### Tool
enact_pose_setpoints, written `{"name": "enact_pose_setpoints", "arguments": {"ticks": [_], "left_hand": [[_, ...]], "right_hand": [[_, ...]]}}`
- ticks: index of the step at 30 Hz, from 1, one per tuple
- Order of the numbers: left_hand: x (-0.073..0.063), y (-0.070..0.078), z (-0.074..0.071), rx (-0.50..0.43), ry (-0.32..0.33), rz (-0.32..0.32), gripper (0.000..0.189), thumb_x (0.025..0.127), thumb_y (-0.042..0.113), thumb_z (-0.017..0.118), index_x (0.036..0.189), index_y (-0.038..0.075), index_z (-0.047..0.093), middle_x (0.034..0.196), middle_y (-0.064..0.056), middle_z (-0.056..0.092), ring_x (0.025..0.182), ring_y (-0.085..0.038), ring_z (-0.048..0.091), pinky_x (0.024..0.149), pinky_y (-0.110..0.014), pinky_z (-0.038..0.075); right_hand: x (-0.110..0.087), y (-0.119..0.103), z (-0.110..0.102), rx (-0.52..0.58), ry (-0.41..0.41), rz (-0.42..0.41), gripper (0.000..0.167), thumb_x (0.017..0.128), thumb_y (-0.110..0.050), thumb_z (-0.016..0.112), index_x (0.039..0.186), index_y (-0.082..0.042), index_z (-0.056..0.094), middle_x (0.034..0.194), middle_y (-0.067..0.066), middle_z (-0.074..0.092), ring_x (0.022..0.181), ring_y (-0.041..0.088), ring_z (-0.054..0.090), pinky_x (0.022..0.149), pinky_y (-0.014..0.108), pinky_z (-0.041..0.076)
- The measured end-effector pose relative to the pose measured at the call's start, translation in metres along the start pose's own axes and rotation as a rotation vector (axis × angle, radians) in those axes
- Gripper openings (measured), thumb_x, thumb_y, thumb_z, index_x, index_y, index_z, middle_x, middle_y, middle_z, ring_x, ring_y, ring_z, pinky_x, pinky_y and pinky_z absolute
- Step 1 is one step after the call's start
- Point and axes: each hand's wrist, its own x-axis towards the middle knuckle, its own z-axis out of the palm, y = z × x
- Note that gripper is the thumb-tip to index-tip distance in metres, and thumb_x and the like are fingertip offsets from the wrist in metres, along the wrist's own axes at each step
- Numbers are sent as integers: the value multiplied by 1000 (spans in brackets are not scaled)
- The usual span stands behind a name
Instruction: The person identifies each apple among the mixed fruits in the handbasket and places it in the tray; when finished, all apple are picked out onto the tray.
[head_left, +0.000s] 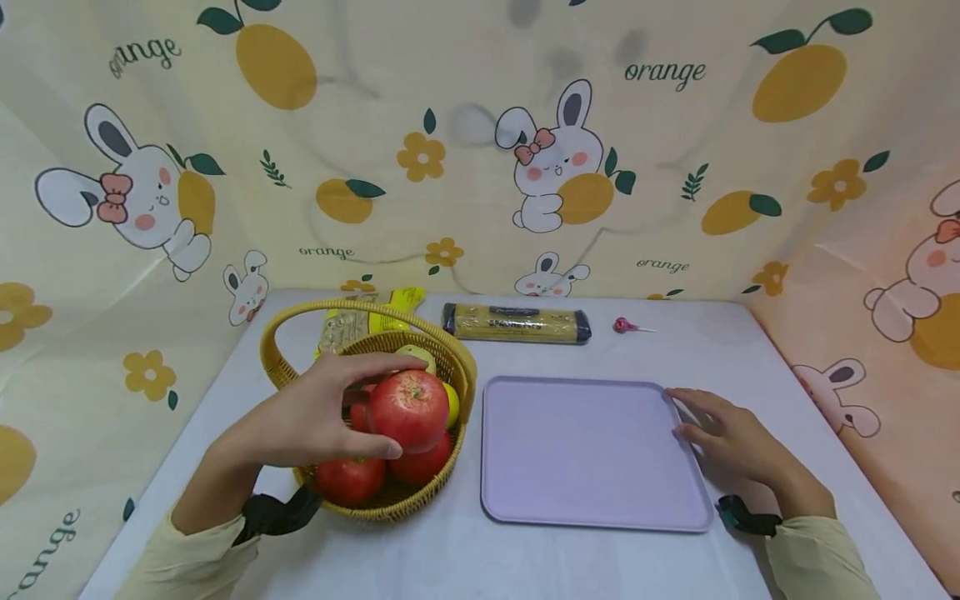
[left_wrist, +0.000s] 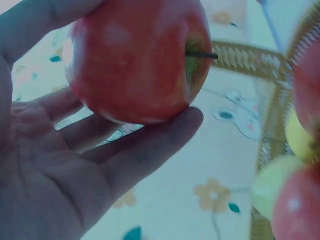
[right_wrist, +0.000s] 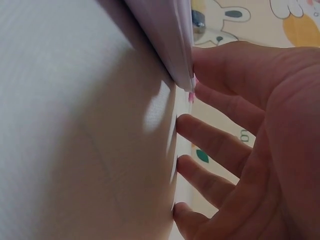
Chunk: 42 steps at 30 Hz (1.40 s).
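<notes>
A red apple (head_left: pixel 409 408) is gripped between the thumb and fingers of my left hand (head_left: pixel 322 412), over a wicker basket (head_left: pixel 463 367). In the left wrist view the apple (left_wrist: pixel 140 60) shows its dark stem. Below it, more red apples (head_left: pixel 351 482) lie in the basket with a yellow fruit (head_left: pixel 452 406) and a pale green one (head_left: pixel 417 357). My right hand (head_left: pixel 738 437) rests at the right edge of a lilac tray (head_left: pixel 585 454). In the right wrist view, its thumb and a finger touch the tray's rim (right_wrist: pixel 170 50), while the other fingertips rest on the tabletop.
Behind the basket lies a yellow package (head_left: pixel 360 325), partly hidden by the handle. A spaghetti packet (head_left: pixel 517 323) and a lollipop (head_left: pixel 624 325) lie near the back of the white table (head_left: pixel 570 567). Printed cloth (head_left: pixel 465 208) hangs around the table.
</notes>
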Motion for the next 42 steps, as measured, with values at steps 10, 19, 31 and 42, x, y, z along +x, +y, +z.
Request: {"name": "enact_pose_setpoints", "arguments": {"ticks": [10,19,31,42], "left_hand": [[21,40,40,-115,-16,212,78,85,25,95,155,28,61,146,9,67,133,-20,62,96,-34,65],[66,72,80,-184,-16,392,82,85,18,94,159,17,57,153,2,66,135,-12,62,100,-31,63],[124,89,130,-201,35,426,84,87,19,93,161,17,54,155,-3,63,136,-9,59,98,-18,59],[171,90,168,-162,101,451,81,89,23,93,160,15,55,156,0,64,136,-1,58,95,-10,55]], "right_hand": [[-3,-2,-1,-11,7,7,70,105,-38,74,166,-15,47,167,31,45,150,63,41,111,82,41],[-3,-4,2,20,0,22,70,106,-39,73,167,-16,46,169,30,43,151,63,40,112,80,42],[-3,-3,0,39,22,7,68,106,-42,72,163,-12,51,163,28,51,146,61,46,104,80,50],[-10,1,1,62,60,-9,63,102,-33,78,152,-3,53,140,26,67,130,53,61,94,68,62]]}}
